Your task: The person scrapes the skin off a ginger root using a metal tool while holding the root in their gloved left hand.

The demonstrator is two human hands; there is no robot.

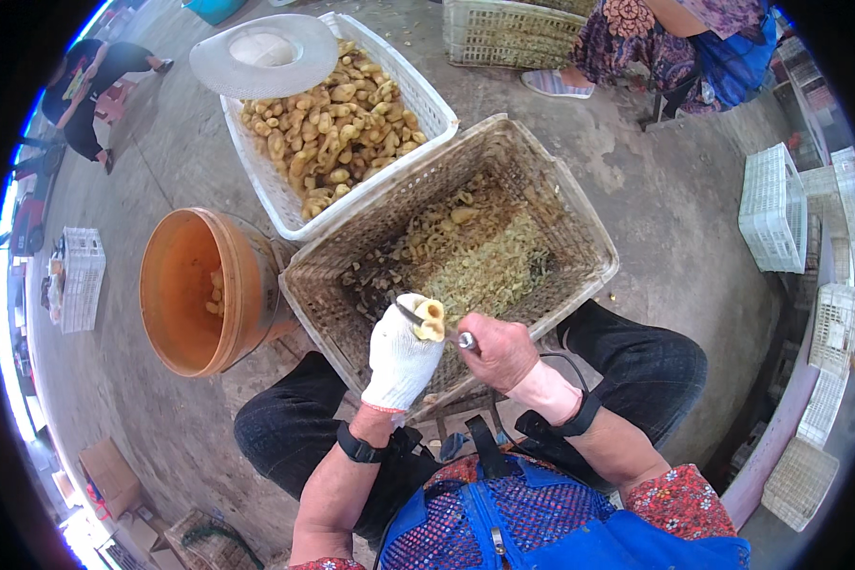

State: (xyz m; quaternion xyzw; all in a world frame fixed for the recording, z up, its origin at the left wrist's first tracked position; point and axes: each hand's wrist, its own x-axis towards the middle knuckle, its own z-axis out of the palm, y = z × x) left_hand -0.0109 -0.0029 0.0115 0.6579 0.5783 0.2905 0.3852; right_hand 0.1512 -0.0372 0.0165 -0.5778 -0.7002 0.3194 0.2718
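Note:
My left hand [404, 356], in a white knitted glove, is closed round a pale yellow, knobby root piece [431, 320] that looks like ginger. Two rounded, hollow-looking cut ends of it face up. My bare right hand [503, 351] grips a small hand tool [466, 340] with a shiny metal end, close beside the root; its blade is hard to make out. Both hands are over the near side of a dirty, pale plastic crate [565, 294]. Inside the crate lie yellowish peelings [489, 261] and darker scraps.
Beyond stands a white crate [437, 119] full of knobby roots [337, 128], with a brimmed hat [264, 55] on its corner. To the left, an orange bucket [166, 285] holds a few pieces. Other people sit at far left and far right. More crates [774, 209] line the right.

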